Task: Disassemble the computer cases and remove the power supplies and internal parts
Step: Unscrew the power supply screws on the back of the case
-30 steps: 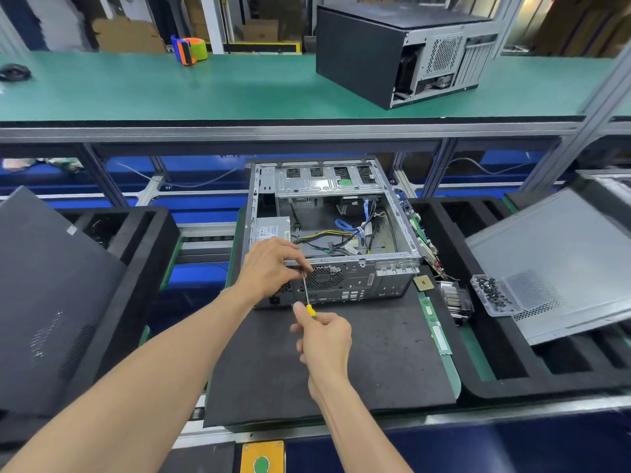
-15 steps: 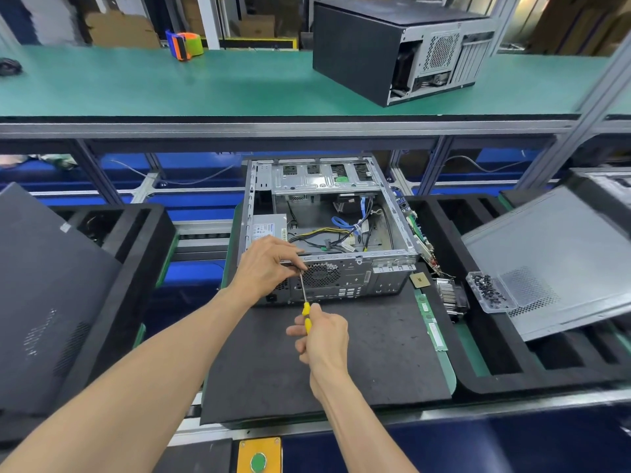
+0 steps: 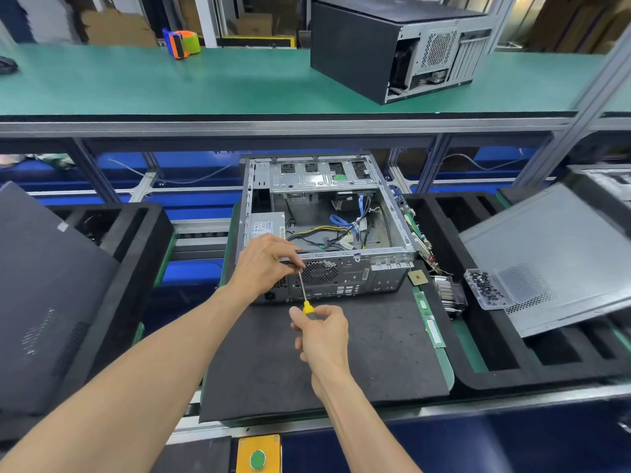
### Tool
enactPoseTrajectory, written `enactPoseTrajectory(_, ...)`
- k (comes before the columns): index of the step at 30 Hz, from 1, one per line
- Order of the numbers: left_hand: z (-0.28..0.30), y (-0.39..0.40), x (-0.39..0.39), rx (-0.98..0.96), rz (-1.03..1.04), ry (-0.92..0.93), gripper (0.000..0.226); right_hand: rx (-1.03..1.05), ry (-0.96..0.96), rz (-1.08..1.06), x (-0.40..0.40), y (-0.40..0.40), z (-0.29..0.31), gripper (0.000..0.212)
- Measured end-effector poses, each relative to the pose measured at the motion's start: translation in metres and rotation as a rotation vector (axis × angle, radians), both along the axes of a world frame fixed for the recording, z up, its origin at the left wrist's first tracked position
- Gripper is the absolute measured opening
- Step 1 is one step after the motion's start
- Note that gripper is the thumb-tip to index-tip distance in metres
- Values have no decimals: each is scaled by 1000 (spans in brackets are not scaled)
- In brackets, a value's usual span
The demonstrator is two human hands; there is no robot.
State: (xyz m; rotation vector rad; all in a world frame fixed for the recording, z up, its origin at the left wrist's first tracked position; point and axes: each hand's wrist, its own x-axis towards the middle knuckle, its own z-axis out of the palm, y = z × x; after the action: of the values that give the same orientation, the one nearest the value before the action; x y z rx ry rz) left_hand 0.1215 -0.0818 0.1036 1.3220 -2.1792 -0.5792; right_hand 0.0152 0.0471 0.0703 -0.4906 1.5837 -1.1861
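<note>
An open grey computer case (image 3: 375,268) lies on a black mat (image 3: 375,353), its rear panel facing me. Inside, the power supply (image 3: 268,224) sits at the near left among loose cables (image 3: 341,233). My right hand (image 3: 321,332) grips the yellow handle of a screwdriver (image 3: 303,290), whose shaft points up at the rear panel's upper left corner. My left hand (image 3: 264,264) rests over that corner, fingertips pinching around the screwdriver tip. The screw itself is hidden by the fingers.
A second closed black case (image 3: 358,46) stands on the green upper shelf (image 3: 170,83), near a tape dispenser (image 3: 181,42). Right: a removed side panel (image 3: 553,240), a clear tray of screws (image 3: 486,290), a heatsink (image 3: 447,291), a CPU chip (image 3: 417,277), RAM sticks (image 3: 432,331). A black panel (image 3: 44,285) lies left.
Both hands have held their places at the case's rear corner; the screwdriver stays on the same spot. Only the camera view has shifted slightly.
</note>
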Motion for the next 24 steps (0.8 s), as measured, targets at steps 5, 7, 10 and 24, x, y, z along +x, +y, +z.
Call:
enactPoseTrajectory(5, 0, 0, 0, 12, 25, -11, 13, 26, -64, 0, -4, -4, 5, 34)
enactPoseTrajectory(7, 0, 0, 0, 23, 34, -17, 14, 2, -5, 5, -6, -2, 4, 20)
enactPoseTrajectory(10, 0, 0, -1, 25, 31, -14, 14, -21, 36, 35, -8, 0, 5, 27)
enactPoseTrajectory(24, -39, 44, 17, -79, -46, 57, 18, -1, 40, -73, -36, 10, -9, 8)
